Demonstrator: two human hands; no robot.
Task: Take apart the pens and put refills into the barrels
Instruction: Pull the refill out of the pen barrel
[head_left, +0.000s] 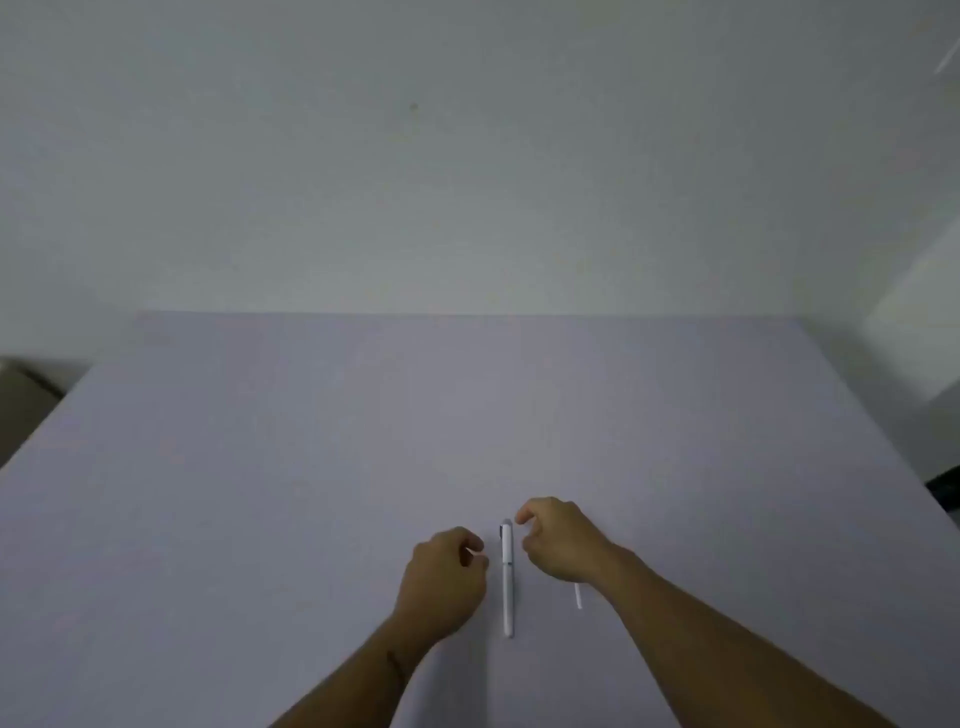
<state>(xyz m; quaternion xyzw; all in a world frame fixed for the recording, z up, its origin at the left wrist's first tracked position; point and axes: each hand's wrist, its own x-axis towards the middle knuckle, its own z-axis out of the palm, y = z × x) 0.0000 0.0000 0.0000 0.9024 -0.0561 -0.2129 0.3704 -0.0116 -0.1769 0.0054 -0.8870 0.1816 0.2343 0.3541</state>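
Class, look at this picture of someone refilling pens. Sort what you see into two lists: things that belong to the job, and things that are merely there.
Belongs to the job:
white pen, lying between the hands
thin white refill, partly hidden under the right wrist
left hand
right hand

Merely there:
table
wall
dark thing at the right edge, too cut off to name

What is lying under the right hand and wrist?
A thin white stick, maybe a refill, pokes out from under the right hand onto the table. Its far part is hidden by the wrist, so its full length cannot be seen.
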